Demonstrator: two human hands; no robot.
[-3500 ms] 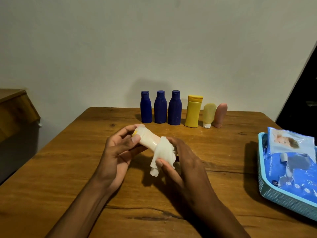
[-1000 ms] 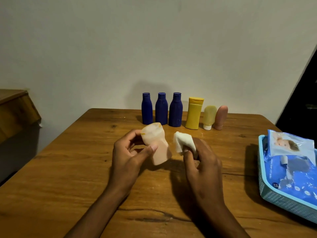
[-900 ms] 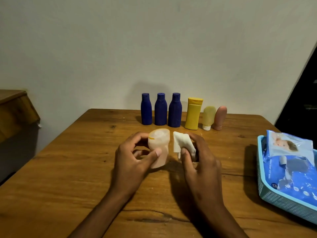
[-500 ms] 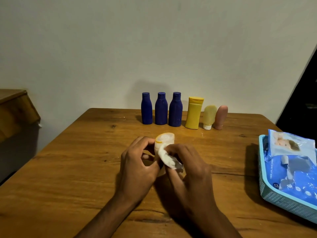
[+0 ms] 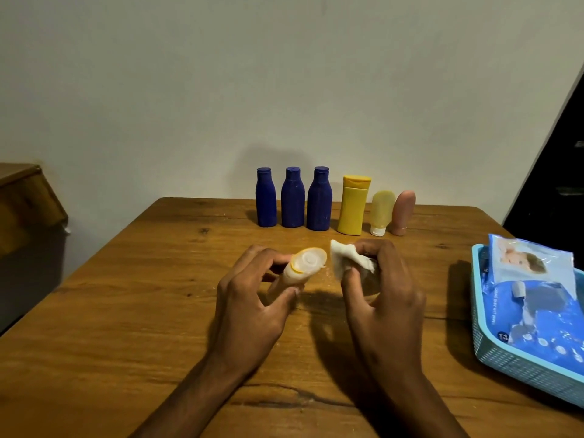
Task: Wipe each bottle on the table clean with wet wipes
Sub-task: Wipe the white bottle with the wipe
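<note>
My left hand (image 5: 249,298) grips a small pale squeeze bottle (image 5: 298,270) above the table, its round end with an orange rim tilted up toward the camera. Just to its right, my right hand (image 5: 384,292) pinches a crumpled white wet wipe (image 5: 346,259), a small gap away from the bottle. Along the far edge stand three dark blue bottles (image 5: 293,197), a yellow bottle (image 5: 353,204), a pale yellow tube (image 5: 381,212) on its white cap and a pink tube (image 5: 403,212).
A light blue basket (image 5: 518,371) sits at the table's right edge with blue wet-wipe packs (image 5: 534,292) inside. The wooden table (image 5: 126,311) stands against a plain wall. A brown piece of furniture (image 5: 22,200) stands off to the left.
Half a second ago the wipe was pressed on the bottle's end. My right hand has since pulled the wipe away to the right, and the bottle's round end now shows.
</note>
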